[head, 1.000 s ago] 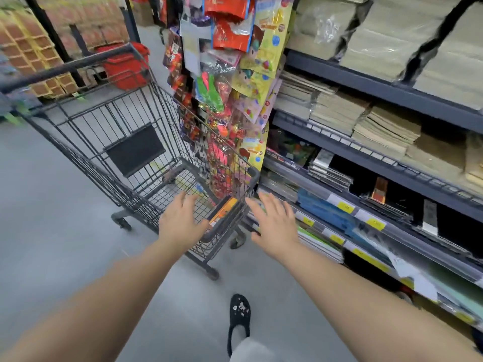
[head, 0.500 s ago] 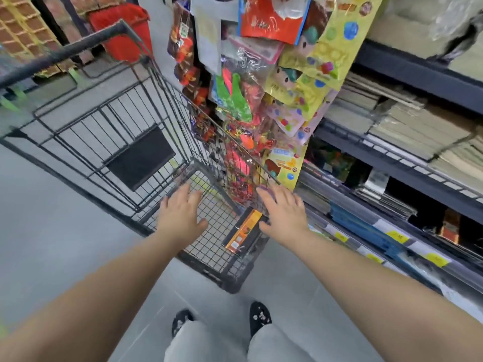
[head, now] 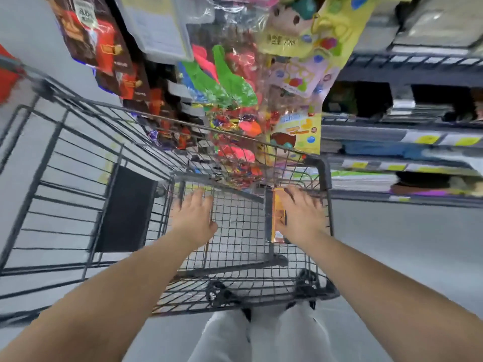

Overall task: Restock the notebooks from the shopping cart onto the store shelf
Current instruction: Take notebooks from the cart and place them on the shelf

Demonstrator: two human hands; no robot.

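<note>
The notebook [head: 278,215] stands on edge in the cart [head: 324,173], long axis from 6 to 12 o'clock, just at 9 o'clock of the right hand [head: 300,214], whose fingers [head: 294,195] are spread and not gripping it; the left hand [head: 194,216], also spread, is farther

Cart basket open from above; far rim crowded.

Arms enter over the near rim of the cart [head: 325,176] with nothing above them. Bare wire floor between left hand [head: 194,218] and right hand [head: 300,215]: free room. Notebook [head: 278,215] stands on edge; the right hand fills the gap between it and the right wall. Black panel [head: 125,210] closes the left side. Hanging packets [head: 230,82] overhang the far rim and block that way. Open floor [head: 405,244] lies between cart and shelf [head: 392,134].
</note>
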